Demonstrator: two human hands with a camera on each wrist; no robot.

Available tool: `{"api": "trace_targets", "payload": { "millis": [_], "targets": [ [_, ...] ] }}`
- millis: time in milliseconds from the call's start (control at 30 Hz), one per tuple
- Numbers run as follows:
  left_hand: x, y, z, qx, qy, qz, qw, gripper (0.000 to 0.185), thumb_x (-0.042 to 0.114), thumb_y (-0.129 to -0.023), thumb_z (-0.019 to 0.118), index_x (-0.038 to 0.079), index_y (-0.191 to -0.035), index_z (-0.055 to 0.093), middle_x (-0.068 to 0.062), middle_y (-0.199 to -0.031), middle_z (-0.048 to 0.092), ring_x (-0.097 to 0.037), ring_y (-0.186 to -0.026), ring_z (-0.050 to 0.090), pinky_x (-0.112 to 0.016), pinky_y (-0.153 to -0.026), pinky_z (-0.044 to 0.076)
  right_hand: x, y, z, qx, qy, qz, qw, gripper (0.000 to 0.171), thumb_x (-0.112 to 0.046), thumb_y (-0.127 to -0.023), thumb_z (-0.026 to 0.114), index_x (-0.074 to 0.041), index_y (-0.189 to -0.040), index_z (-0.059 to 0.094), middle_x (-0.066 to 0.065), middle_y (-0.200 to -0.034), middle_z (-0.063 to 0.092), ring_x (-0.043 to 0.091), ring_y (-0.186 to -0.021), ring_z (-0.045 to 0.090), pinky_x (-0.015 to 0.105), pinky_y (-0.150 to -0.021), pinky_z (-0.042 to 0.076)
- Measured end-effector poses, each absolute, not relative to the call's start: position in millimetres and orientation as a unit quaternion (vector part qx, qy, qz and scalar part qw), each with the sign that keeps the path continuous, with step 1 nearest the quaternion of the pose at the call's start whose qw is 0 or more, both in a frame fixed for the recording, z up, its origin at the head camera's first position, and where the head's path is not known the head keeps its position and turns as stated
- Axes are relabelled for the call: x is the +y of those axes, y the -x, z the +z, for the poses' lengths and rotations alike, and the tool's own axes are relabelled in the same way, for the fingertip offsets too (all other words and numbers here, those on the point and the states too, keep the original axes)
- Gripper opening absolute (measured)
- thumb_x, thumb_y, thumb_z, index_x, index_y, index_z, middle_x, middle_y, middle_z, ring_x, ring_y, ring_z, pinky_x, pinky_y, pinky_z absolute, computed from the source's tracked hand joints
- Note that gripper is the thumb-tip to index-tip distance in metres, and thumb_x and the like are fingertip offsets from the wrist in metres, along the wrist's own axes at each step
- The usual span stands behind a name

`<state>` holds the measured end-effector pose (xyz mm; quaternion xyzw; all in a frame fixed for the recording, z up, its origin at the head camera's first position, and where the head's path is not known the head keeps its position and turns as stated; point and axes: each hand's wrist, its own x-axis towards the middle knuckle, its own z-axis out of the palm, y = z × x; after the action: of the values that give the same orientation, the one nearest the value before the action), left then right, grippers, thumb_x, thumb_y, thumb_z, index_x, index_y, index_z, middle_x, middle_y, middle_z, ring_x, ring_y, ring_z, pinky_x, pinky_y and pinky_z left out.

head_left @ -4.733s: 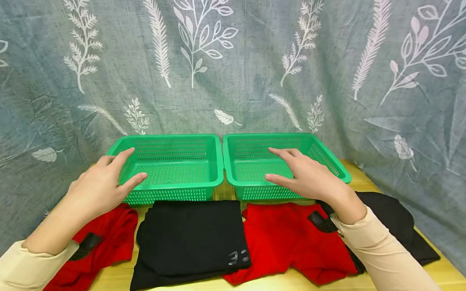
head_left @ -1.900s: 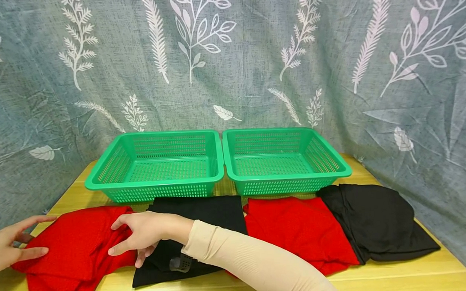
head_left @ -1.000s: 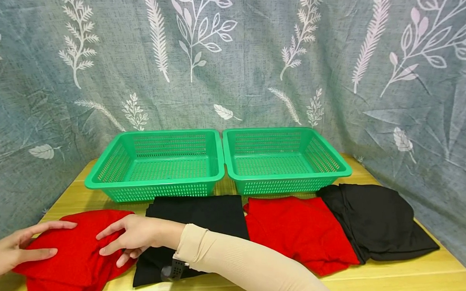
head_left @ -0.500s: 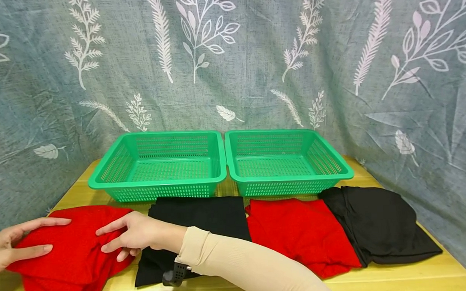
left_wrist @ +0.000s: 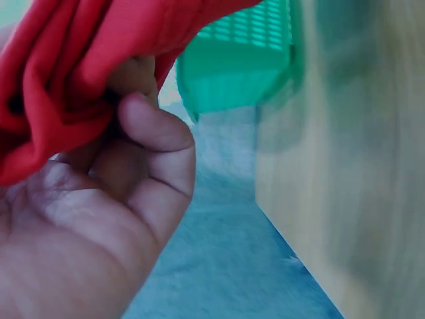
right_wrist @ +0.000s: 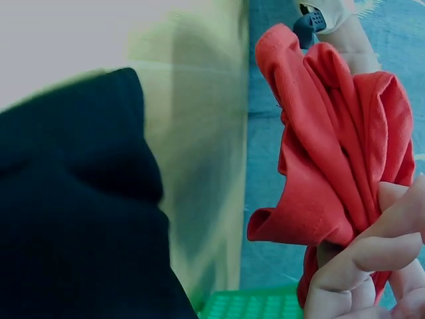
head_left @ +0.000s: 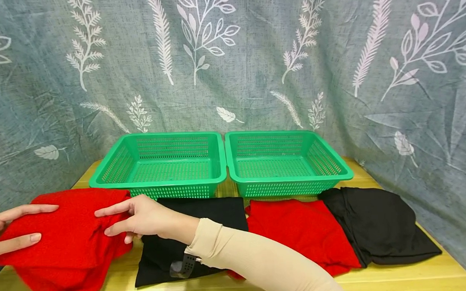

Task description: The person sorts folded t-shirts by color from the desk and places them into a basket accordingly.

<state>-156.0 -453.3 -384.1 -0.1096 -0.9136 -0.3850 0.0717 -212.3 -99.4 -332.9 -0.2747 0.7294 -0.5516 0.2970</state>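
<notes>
Two hands lift a red cloth

The red cloth [head_left: 63, 237] hangs bunched at the left end of the table [head_left: 230, 289] — the left hand [head_left: 6, 232] pinches its left edge and the right hand [head_left: 141, 217] grips its right edge. It seems just clear of the wood. Behind sit two green baskets [head_left: 160, 165], beside it a black cloth [head_left: 204, 215].

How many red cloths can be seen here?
2: one red cloth at the table's left end, held by both hands; the other lies between the two black cloths. More may be hidden underneath.
</notes>
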Motion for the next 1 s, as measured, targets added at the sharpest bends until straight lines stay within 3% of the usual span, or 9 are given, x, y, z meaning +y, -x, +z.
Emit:
{"api": "trace_targets", "payload": {
  "millis": [133, 300, 500, 667, 1000],
  "targets": [
    [-442.6, 157.1, -370.2, -0.908, 0.108, -0.395, 0.086, 0.074, -0.002, -0.098, 0.074, 0.039, -0.155, 0.052, 0.035, -0.111, 0.068, -0.006, -0.08, 0.077, -0.026, -0.061, 0.062, -87.6, 217.9, -321.8, 0.715, 0.292, -0.562, 0.297, 0.045, -0.005, -0.097, 0.078, -0.026, -0.137, 0.076, 0.003, -0.052, 0.054, 0.016, -0.048, 0.055, 0.021, -0.051, 0.039],
    [-420.0, 158.9, -353.1, -0.883, 0.143, -0.431, 0.117, 0.068, -0.008, -0.098, 0.07, 0.019, -0.158, 0.053, 0.031, -0.121, 0.07, -0.01, -0.082, 0.079, -0.033, -0.059, 0.063, -70.8, 226.6, -312.6, 0.708, 0.307, -0.568, 0.286, 0.046, -0.007, -0.098, 0.078, -0.026, -0.14, 0.074, -0.001, -0.056, 0.049, 0.016, -0.05, 0.055, 0.024, -0.054, 0.039],
    [-396.2, 167.9, -329.5, -0.871, 0.147, -0.461, 0.086, 0.063, -0.006, -0.102, 0.066, 0.022, -0.157, 0.053, 0.023, -0.118, 0.076, -0.015, -0.086, 0.08, -0.033, -0.065, 0.065, -50.7, 241.8, -303.8, 0.712, 0.321, -0.57, 0.254, 0.046, -0.009, -0.098, 0.078, -0.029, -0.14, 0.074, -0.005, -0.062, 0.051, 0.017, -0.053, 0.056, 0.024, -0.056, 0.042],
    [-375.5, 175.8, -310.1, -0.876, 0.125, -0.462, 0.058, 0.06, 0.002, -0.106, 0.065, 0.028, -0.158, 0.05, 0.028, -0.127, 0.067, -0.014, -0.09, 0.078, -0.032, -0.069, 0.065, -32.3, 252.7, -292.9, 0.719, 0.326, -0.569, 0.231, 0.047, -0.01, -0.098, 0.077, -0.03, -0.141, 0.073, -0.006, -0.067, 0.05, 0.018, -0.055, 0.054, 0.024, -0.057, 0.041],
    [-338.4, 208.3, -289.5, -0.865, 0.177, -0.47, 0.022, 0.058, 0.012, -0.11, 0.062, 0.026, -0.164, 0.045, 0.009, -0.126, 0.072, -0.014, -0.102, 0.075, -0.027, -0.081, 0.063, 3.7, 280.2, -277.7, 0.739, 0.311, -0.562, 0.202, 0.048, -0.009, -0.1, 0.072, -0.03, -0.144, 0.071, -0.003, -0.066, 0.051, 0.019, -0.058, 0.051, 0.025, -0.058, 0.04]
  ]
}}
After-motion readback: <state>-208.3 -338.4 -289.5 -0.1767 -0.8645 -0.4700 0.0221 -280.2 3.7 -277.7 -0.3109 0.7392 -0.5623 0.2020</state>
